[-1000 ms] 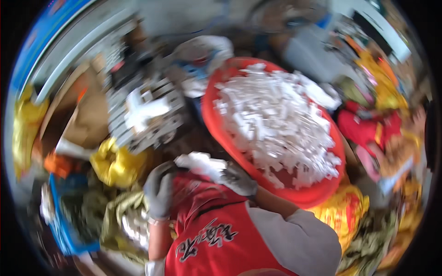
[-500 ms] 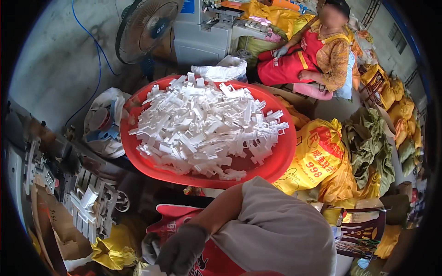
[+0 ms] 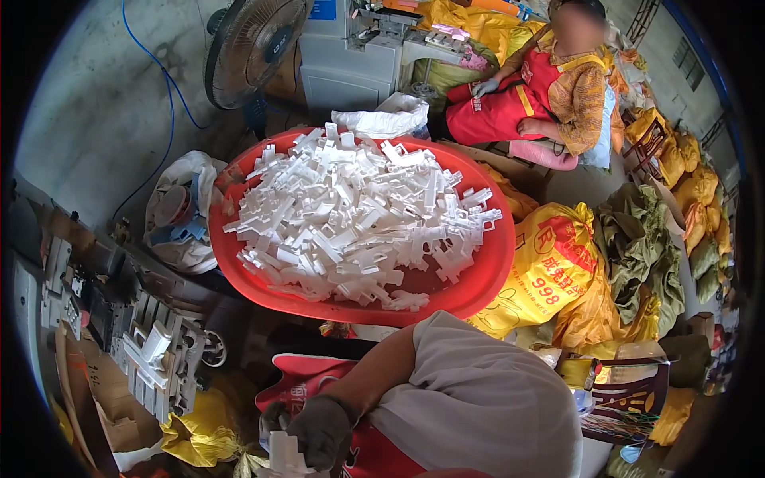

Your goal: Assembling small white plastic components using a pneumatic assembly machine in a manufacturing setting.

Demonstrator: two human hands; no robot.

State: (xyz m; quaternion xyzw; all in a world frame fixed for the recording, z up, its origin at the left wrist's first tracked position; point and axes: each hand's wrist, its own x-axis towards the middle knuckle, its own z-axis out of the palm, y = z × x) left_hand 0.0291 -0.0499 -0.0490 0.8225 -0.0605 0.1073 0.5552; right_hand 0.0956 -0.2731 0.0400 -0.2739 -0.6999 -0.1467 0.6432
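Down at the lower edge, my right hand (image 3: 323, 434) in a grey glove is closed on a white plastic piece (image 3: 285, 456), its slotted end showing. My left hand (image 3: 275, 416), also gloved in grey, shows only in part behind it, with curled fingers at the piece's upper end. Both hands are in front of my red apron (image 3: 299, 378). Beyond them stands a wide red tub (image 3: 470, 299) heaped with similar white plastic pieces (image 3: 343, 215).
On the left is a metal machine fixture (image 3: 155, 358) with a white piece on it, above a yellow bag (image 3: 199, 430). A fan (image 3: 251, 52) and a grey machine (image 3: 351, 76) stand behind. A co-worker in a red apron (image 3: 510, 103) sits back right. Yellow sacks (image 3: 550, 271) crowd the right.
My hands have shifted slightly up and to the right, and more of the white piece now shows. The tub's heap looks the same.
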